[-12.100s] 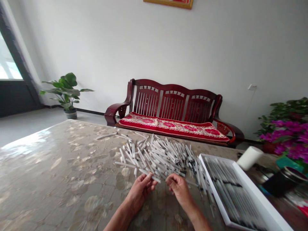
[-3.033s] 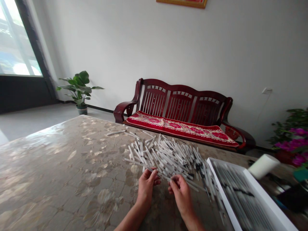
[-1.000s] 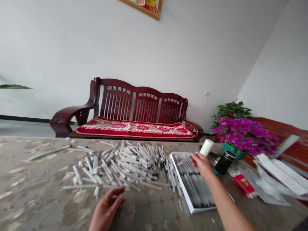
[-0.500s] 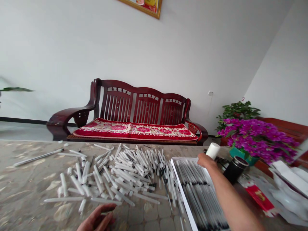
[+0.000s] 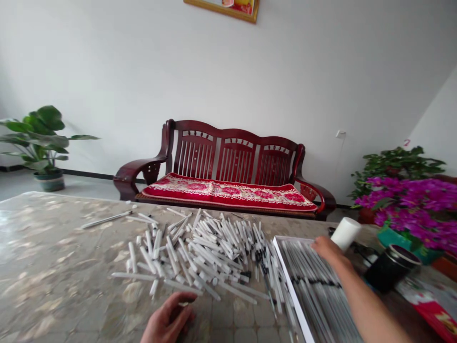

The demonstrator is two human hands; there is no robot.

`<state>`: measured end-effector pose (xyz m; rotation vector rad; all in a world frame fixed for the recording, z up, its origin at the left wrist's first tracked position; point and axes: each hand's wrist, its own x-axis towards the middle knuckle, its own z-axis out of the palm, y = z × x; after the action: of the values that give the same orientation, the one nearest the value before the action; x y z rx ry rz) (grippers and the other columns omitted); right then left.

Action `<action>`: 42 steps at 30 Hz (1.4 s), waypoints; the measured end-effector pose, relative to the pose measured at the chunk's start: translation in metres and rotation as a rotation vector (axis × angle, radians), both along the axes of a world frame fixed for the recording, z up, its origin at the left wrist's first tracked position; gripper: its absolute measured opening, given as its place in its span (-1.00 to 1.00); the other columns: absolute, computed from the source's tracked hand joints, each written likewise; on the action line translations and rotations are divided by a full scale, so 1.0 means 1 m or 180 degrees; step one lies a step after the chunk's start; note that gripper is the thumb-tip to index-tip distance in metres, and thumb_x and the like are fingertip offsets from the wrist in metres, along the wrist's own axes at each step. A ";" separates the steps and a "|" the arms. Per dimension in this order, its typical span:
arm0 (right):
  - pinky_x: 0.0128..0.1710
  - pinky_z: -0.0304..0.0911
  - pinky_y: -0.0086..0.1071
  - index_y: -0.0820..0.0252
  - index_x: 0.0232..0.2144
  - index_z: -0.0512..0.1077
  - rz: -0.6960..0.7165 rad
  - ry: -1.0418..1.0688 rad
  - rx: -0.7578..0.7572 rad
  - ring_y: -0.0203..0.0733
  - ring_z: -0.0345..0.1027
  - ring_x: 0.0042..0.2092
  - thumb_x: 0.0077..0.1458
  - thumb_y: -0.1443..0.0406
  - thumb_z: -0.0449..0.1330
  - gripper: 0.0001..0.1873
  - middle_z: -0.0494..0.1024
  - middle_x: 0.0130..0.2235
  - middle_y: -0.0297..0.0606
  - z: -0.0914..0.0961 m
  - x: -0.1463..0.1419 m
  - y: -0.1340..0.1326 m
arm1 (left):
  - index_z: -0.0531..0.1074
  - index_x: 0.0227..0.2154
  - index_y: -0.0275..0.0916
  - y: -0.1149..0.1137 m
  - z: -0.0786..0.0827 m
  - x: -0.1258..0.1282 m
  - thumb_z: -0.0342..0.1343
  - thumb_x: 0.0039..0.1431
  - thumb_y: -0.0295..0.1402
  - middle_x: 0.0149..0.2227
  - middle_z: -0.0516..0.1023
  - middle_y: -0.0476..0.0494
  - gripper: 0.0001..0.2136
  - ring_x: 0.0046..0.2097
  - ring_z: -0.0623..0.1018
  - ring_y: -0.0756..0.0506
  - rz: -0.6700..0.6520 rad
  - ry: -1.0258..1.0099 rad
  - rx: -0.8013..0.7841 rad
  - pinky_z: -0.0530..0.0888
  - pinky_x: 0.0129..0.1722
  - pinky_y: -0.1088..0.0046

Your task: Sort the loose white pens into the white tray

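Observation:
A heap of white pen barrels and caps lies spread over the patterned table. To its right a white shallow box holds rows of pens. My right hand reaches over the far end of that box, fingers down among the pens; what it holds, if anything, is hidden. My left hand rests on the table just in front of the heap, fingers curled loosely, with a small pale piece by its fingertips.
A white cylinder and a black cup stand right of the box, with red packaging and purple flowers beyond. A wooden bench with a red cushion is behind the table. A potted plant stands far left.
My right hand carried an assembled pen from the heap to the box and lowered onto the rows. My left hand stayed near the heap's front edge. The camera swung right, then back left.

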<state>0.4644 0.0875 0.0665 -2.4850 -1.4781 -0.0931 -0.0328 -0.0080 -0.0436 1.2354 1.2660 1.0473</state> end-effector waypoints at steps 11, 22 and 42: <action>-0.28 0.22 -0.46 0.12 -0.34 0.54 0.1815 0.0914 0.0093 -0.20 0.50 -0.23 0.05 0.27 0.18 -0.86 0.64 -0.29 -0.28 -0.036 -0.232 -0.044 | 0.54 -0.34 -0.22 -0.007 0.020 0.010 0.20 -0.07 0.08 -0.44 0.56 -0.05 -0.56 -0.47 0.48 -0.06 0.0129 -0.0280 0.0246 0.40 -0.46 0.46; -0.30 0.17 -0.46 0.11 -0.31 0.51 0.1403 0.0318 0.0214 -0.20 0.49 -0.18 0.18 0.28 0.12 -0.85 0.61 -0.18 -0.24 -0.052 -0.267 -0.065 | 0.56 -0.43 -0.22 -0.013 0.018 0.015 0.20 -0.03 -0.20 -0.51 0.54 -0.03 -0.81 -0.46 0.51 -0.09 0.0205 -0.0318 0.0421 0.38 -0.46 0.47; -0.43 0.27 -0.36 0.14 -0.52 0.50 0.2226 0.2871 0.1369 -0.13 0.37 -0.44 0.04 -0.02 0.20 -0.63 0.50 -0.52 -0.28 -0.089 -0.312 -0.097 | 0.46 -0.55 -0.27 0.005 0.028 0.030 0.42 -0.37 0.02 -0.58 0.52 -0.02 -0.53 -0.49 0.54 -0.03 0.0541 -0.1975 -0.0207 0.44 -0.47 0.49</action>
<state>0.1527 -0.0097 -0.0225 -1.2598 -1.5400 0.6608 -0.0028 -0.0030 -0.0152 0.6740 0.9141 1.3663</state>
